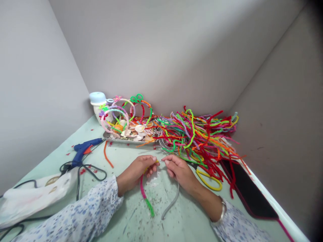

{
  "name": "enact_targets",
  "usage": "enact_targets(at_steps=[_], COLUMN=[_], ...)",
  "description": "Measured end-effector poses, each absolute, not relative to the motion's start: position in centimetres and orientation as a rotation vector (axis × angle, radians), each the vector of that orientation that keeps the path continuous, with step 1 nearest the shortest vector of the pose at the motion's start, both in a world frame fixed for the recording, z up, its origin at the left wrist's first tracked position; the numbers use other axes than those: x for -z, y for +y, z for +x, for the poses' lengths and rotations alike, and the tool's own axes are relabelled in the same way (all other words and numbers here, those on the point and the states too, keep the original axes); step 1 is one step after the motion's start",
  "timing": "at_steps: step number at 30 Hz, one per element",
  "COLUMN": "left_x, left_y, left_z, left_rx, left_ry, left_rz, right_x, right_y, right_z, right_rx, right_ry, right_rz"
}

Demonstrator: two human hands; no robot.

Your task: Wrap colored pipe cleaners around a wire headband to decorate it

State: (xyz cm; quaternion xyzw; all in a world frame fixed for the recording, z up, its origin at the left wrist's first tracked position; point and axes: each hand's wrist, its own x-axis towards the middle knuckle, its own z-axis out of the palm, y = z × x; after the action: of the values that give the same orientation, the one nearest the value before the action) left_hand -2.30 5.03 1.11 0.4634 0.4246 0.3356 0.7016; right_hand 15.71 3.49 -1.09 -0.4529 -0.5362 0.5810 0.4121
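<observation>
Between my hands is a thin headband, its two ends hanging toward me. Its left leg is wrapped in fuzzy pipe cleaner (143,190), green at the tip, then pink, then yellow near my fingers. The right leg is a bare grey headband band (174,201). My left hand (139,169) pinches the yellow-wrapped part near the top. With thumb and forefinger, my right hand (179,169) grips close to the bare top, a small gap from the left fingertips. Whether it also holds a pipe cleaner end is too small to tell.
A blue glue gun (78,153) with a black cord lies left. Behind are a metal tray (118,140) of shells with finished headbands (121,111), a white bottle (98,101) and heaped pipe cleaners (202,131). Yellow-handled scissors (209,185) and a black flat case (254,198) lie right.
</observation>
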Motion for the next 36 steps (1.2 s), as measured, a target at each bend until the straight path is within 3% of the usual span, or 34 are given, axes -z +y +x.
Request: enact_targets(at_steps=[36], left_x=[-0.51], left_y=[4.67], left_z=[-2.44], left_rx=[-0.854], left_ry=[0.964], left_rz=[1.004], right_x=[0.93], right_y=[3.56], right_z=[15.83], right_rx=[-1.312], right_ry=[-1.244], right_rz=[-1.123])
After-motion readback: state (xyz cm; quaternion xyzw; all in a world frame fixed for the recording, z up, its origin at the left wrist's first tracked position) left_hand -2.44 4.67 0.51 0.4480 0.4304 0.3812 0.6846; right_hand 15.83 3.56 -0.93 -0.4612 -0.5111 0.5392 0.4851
